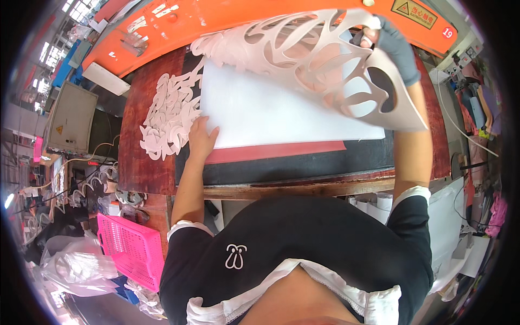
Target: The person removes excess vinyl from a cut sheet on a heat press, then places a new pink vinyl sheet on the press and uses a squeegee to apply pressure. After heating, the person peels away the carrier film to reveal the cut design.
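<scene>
Head: lacy cut-out sheet (303, 49), smooth white sheet (271, 114)

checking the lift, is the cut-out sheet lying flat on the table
No, the right hand holds the cut-out sheet lifted and curling above the white sheet, while the left hand presses that one down.

Left hand (201, 140) flat on white sheet (271, 111), gloved right hand (392, 46) lifting perforated offcut (303, 49)
</scene>
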